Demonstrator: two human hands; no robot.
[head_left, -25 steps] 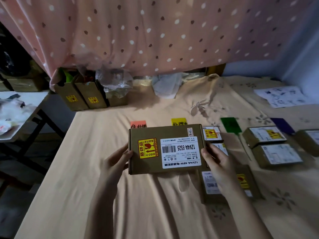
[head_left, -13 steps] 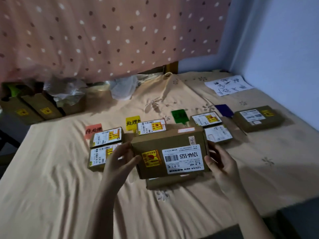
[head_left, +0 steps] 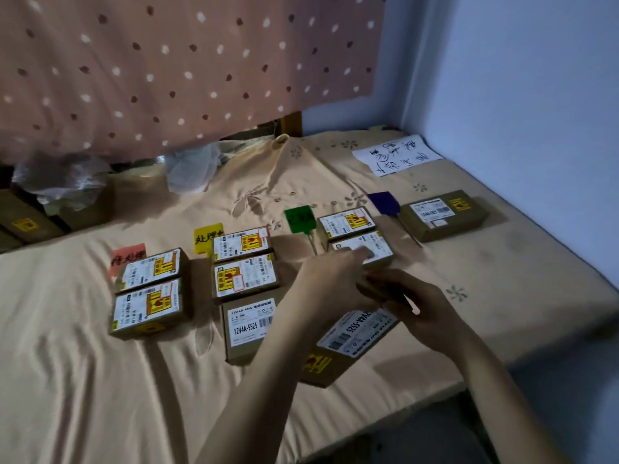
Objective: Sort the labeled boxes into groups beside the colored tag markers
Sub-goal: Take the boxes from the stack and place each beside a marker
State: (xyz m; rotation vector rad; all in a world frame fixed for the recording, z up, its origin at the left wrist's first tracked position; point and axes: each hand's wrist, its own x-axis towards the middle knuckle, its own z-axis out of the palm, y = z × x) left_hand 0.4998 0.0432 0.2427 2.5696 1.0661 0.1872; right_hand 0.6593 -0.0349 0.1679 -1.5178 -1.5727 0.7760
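Note:
I hold a brown box labelled 12V4A-5525 (head_left: 348,343), tilted low over the bed's front. My left hand (head_left: 331,283) lies over its far end, fingers stretched toward the green tag's boxes. My right hand (head_left: 422,309) grips its far right side. Four tags lie in a row: red (head_left: 129,257), yellow (head_left: 207,237), green (head_left: 299,218), blue (head_left: 383,202). Two boxes (head_left: 150,308) lie beside the red tag, three (head_left: 246,274) beside the yellow, two (head_left: 345,222) beside the green, and one (head_left: 442,214) beside the blue.
A handwritten white sheet (head_left: 397,155) lies at the back right near the blue wall (head_left: 536,128). Plastic bags (head_left: 191,169) and more brown boxes (head_left: 23,222) sit under the dotted pink curtain (head_left: 167,61). The bed edge (head_left: 469,386) drops off at the front right.
The view has swung right and down. The held box has turned and moved down and to the right, from in front of the yellow group toward the green tag's boxes.

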